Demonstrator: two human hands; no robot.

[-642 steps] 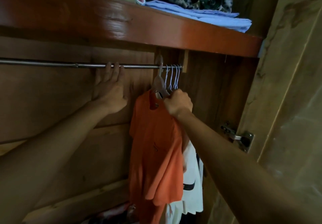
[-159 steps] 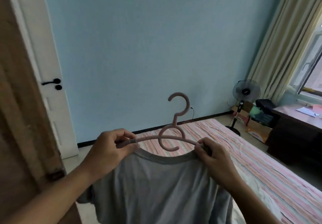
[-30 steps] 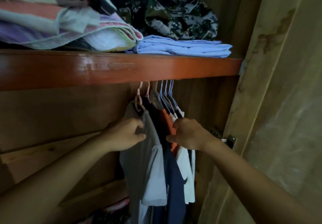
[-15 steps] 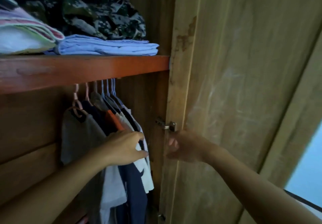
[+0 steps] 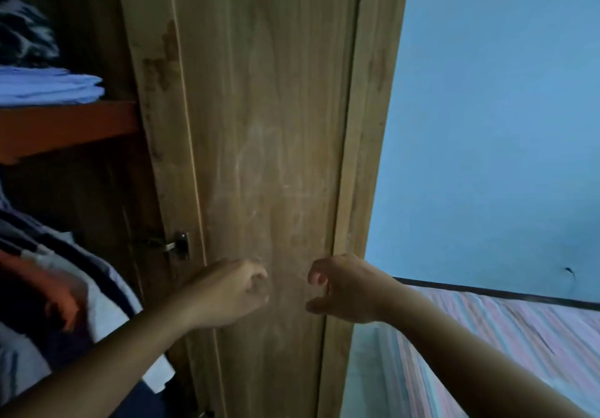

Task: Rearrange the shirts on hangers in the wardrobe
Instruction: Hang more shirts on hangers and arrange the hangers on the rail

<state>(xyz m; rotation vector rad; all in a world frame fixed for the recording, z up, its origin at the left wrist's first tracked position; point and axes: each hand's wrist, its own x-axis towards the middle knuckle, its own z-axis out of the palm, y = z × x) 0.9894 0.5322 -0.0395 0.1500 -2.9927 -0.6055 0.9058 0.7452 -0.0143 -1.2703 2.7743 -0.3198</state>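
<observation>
The hanging shirts (image 5: 61,291), orange, navy and white, show blurred at the lower left inside the wardrobe. My left hand (image 5: 227,291) hovers in front of the open wardrobe door (image 5: 269,157), fingers loosely curled, holding nothing. My right hand (image 5: 344,287) is level with it near the door's outer edge, fingers also loosely curled and empty. Both hands are away from the shirts. The rail and the hangers are out of view.
A reddish shelf (image 5: 68,125) carries folded light-blue cloth (image 5: 48,88) at the left. A metal hinge (image 5: 177,245) joins door and cabinet. Beyond the door lie a blue wall (image 5: 487,125) and a bed with a striped sheet (image 5: 503,346).
My view has swung right, away from the shirts toward the door and the room. My left hand has let go of the shirts and both hands now hang in front of the door.
</observation>
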